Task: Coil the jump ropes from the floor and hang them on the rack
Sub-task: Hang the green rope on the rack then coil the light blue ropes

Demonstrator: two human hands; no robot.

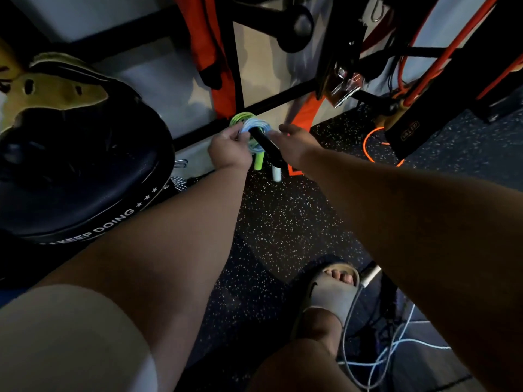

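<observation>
A coiled pale blue jump rope [256,125] sits on a black peg [266,145] of the black rack [246,107], in front of a coiled green rope [238,119]. A green handle [259,162] and a white handle [276,174] hang below the peg. My left hand [230,148] pinches the blue coil at its left side. My right hand [295,142] reaches in from the right, its fingertips at the coil's right edge; the grip is not clear. Another pale blue rope [393,346] lies loose on the floor at the lower right.
A black punching pad [85,176] fills the left. Orange straps [210,46] and an orange cord [370,142] hang on the rack at the right. My sandalled foot [331,295] stands on the speckled black floor [283,222]. A black bag [407,131] hangs at the right.
</observation>
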